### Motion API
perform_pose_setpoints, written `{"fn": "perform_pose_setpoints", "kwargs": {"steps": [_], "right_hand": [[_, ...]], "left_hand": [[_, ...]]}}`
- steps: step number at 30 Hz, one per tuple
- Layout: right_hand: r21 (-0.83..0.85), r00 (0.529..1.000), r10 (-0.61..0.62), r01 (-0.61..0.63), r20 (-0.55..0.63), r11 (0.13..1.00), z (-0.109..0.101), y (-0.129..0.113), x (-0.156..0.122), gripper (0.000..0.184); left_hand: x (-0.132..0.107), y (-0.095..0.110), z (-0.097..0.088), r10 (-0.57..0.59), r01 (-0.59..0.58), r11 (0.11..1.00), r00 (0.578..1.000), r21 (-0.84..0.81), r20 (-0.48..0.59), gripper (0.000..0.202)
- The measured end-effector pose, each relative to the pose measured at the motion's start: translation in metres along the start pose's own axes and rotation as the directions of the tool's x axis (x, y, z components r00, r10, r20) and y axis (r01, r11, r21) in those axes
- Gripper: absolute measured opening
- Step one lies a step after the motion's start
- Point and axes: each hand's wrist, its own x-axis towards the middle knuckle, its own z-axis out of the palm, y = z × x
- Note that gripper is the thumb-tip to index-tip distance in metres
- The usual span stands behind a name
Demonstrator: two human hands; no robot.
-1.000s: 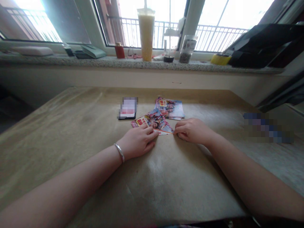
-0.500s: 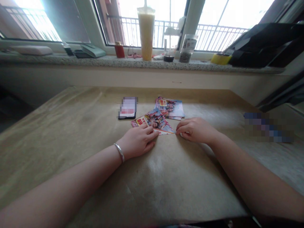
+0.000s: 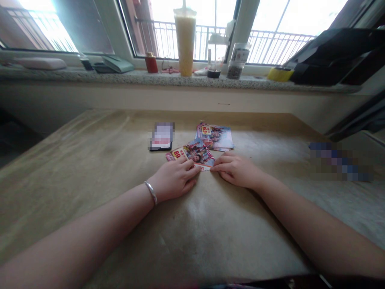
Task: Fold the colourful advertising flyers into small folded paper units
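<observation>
A colourful printed leaflet [image 3: 200, 151] with a large red "89" lies on the table, its near right part folded over along an edge. My left hand [image 3: 176, 178], with a silver bangle at the wrist, rests across its near left side, fingers laid flat on the paper. At the leaflet's right corner, my right hand [image 3: 236, 169] has its fingers closed together on the folded edge; the fingertips cover that corner. Just behind is a small stack of similar leaflets [image 3: 221, 138], partly overlapped by the front one.
A phone [image 3: 162, 136] lies left of the leaflets on the tan table [image 3: 120, 152]. A blurred flat item [image 3: 339, 162] is at the right. Along the windowsill [image 3: 156, 80] stand a tall cup of yellow drink [image 3: 185, 44], a red bottle [image 3: 151, 63], clear containers and a black bag [image 3: 331, 60].
My right hand has slid left along the leaflet's edge toward my left hand, now covering the right corner. My left hand, the stack and the phone have stayed in place.
</observation>
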Motion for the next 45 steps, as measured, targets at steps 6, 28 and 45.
{"fn": "perform_pose_setpoints", "kwargs": {"steps": [6,28,45], "right_hand": [[-0.022,1.000,0.005,-0.005,0.002,1.000,0.004,-0.003,0.004,0.030],[-0.112,0.999,0.005,-0.001,0.042,0.994,0.005,-0.005,0.009,0.029],[-0.117,0.999,-0.031,0.033,0.017,0.993,0.006,-0.003,0.008,0.028]], "left_hand": [[-0.001,-0.001,0.004,0.052,-0.050,0.998,0.998,0.039,-0.045,0.039],[-0.004,-0.011,0.002,0.010,-0.009,0.998,1.000,-0.057,0.008,0.035],[-0.007,-0.025,-0.012,0.090,-0.089,0.985,0.996,-0.148,0.000,0.031]]}}
